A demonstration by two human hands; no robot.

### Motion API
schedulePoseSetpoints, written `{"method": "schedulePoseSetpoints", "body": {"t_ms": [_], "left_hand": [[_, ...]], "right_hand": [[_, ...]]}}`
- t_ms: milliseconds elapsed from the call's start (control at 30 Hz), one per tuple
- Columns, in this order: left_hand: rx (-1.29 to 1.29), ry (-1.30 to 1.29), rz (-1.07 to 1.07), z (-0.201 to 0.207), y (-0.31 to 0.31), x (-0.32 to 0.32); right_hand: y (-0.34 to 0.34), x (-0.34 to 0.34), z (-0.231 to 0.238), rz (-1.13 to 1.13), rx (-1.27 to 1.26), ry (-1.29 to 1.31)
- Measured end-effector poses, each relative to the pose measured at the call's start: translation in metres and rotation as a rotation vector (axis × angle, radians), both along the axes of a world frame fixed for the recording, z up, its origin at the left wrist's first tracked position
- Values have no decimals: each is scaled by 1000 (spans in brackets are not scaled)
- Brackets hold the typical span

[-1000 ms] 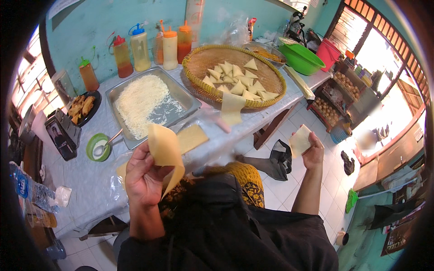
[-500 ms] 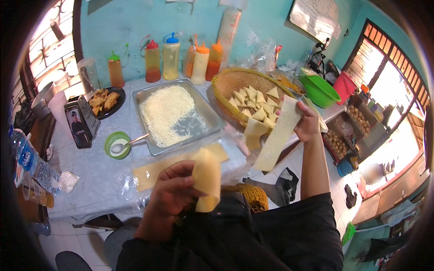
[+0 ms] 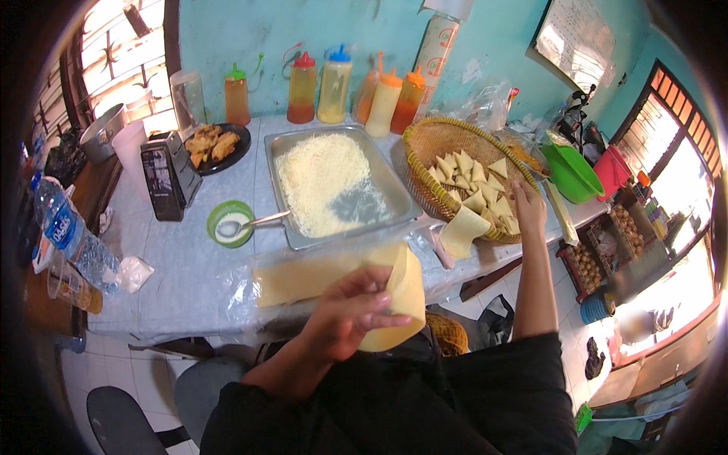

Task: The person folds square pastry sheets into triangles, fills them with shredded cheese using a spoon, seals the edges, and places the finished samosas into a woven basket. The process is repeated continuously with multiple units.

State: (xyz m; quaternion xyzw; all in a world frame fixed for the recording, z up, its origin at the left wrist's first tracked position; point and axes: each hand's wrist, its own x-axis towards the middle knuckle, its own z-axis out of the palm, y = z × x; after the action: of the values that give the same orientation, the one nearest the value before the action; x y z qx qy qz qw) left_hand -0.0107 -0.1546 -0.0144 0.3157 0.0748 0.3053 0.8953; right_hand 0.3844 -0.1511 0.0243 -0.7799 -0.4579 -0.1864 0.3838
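Note:
My left hand (image 3: 350, 315) holds a pale yellow pastry sheet (image 3: 407, 292), bent into a loose curve, between thumb and fingers. Below it, a long pastry strip (image 3: 292, 279) lies on clear plastic at the table's front. My right hand (image 3: 528, 206) is at the right rim of a round woven basket (image 3: 425, 189), fingers curled; what they grip, if anything, is hidden. Inside the basket sit several folded pastry triangles (image 3: 464, 168). A shorter pastry piece (image 3: 464, 231) hangs over its front rim. Beside my right wrist lie long pale strips (image 3: 560, 212).
A metal tray (image 3: 406, 201) of white shreds stands mid-table. To its left are a green bowl (image 3: 241, 240) with a spoon, a phone (image 3: 161, 182) on a stand and a plate of fried food (image 3: 214, 146). Sauce bottles (image 3: 334, 87) line the wall; a green basin (image 3: 570, 173) stands right.
The long strip in my right hand has left it, and that hand is now lower, by the basket rim. My left hand still holds its pastry sheet. The view has swung left.

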Motion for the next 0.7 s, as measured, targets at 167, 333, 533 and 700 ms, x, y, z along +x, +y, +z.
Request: {"method": "schedulePoseSetpoints", "body": {"t_ms": [167, 333, 533, 700], "left_hand": [[-18, 28, 115, -8, -19, 33], [31, 92, 110, -18, -38, 51], [8, 141, 93, -45, -37, 56], [-94, 63, 100, -56, -38, 61]], "right_hand": [[-84, -158, -27, 708, -1, 590], [-111, -208, -36, 691, -8, 196], [-121, -196, -56, 717, -49, 97], [-126, -195, -56, 758, -37, 164]]}}
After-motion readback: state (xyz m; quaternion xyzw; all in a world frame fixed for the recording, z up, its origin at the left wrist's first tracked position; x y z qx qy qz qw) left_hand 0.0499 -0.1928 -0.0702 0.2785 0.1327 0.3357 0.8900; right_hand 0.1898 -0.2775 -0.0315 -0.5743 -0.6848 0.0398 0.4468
